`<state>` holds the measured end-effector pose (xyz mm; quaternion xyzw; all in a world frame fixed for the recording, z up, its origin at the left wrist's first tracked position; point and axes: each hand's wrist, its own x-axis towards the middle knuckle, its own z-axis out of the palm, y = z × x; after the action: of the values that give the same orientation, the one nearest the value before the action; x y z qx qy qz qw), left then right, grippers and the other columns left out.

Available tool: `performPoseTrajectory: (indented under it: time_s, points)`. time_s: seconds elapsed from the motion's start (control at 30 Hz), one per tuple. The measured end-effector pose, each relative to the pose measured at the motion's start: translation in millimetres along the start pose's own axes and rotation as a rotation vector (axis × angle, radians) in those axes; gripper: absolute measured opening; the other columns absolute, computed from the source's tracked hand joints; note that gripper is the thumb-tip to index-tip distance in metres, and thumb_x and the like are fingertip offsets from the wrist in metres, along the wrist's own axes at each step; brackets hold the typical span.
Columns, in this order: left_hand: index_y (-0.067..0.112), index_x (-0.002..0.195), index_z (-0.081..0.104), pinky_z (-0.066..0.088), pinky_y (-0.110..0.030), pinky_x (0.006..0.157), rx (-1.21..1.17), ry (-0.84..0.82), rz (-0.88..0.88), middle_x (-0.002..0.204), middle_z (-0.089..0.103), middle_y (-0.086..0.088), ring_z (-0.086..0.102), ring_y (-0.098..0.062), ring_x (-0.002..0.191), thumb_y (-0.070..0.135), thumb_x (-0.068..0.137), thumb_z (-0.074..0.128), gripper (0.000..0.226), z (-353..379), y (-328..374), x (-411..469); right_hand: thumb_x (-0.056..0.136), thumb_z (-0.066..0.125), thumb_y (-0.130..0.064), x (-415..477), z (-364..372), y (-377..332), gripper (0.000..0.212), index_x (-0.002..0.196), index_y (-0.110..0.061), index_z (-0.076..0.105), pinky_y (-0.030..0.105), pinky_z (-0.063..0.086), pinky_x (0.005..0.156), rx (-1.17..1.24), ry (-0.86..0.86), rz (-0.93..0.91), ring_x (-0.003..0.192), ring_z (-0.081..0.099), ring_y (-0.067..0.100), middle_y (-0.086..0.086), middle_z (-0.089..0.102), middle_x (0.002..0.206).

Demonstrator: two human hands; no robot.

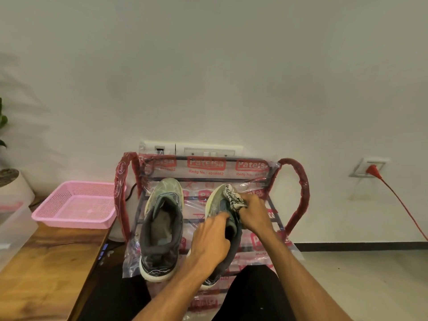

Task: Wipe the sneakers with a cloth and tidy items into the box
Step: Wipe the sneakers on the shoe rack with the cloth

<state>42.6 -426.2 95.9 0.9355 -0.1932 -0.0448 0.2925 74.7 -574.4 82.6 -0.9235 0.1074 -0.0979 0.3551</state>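
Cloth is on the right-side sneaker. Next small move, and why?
Probably sweep the cloth leftward across the forefoot of the right-side sneaker: the right hand grips it bunched against the forefoot's right side, the left hand holds the collar, and the rest of the forefoot is uncovered.

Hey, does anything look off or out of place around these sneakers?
The rack still wears its printed plastic wrap, crumpled under the left sneaker. The right sneaker looks tilted, but the left hand holds it while the right hand presses the cloth to its toe. No spill or damage shows.
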Motion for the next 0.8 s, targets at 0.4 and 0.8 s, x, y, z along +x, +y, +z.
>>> performPoseTrajectory:
  time_s: [0.4, 0.8]
  points:
    - [0.016, 0.118, 0.056, 0.044, -0.037, 0.080, 0.270, 0.040, 0.151, 0.118, 0.061, -0.009, 0.058, -0.029, 0.108, -0.004, 0.086, 0.047, 0.039, -1, 19, -9, 0.076, 0.078, -0.007, 25, -17, 11, 0.041, 0.115, -0.018, 0.073, 0.038, 0.049, 0.092, -0.730, -0.037, -0.572, 0.115, 0.058, 0.025, 0.003, 0.067, 0.122]
    - [0.011, 0.116, 0.058, 0.045, -0.038, 0.082, 0.301, 0.022, 0.136, 0.116, 0.062, -0.011, 0.058, -0.029, 0.107, 0.000, 0.089, 0.048, 0.030, -1, 23, -8, 0.075, 0.081, -0.012, 17, -18, 12, 0.030, 0.105, -0.015, 0.077, 0.037, 0.050, 0.091, -0.643, -0.033, -0.599, 0.112, 0.059, 0.025, 0.004, 0.067, 0.121]
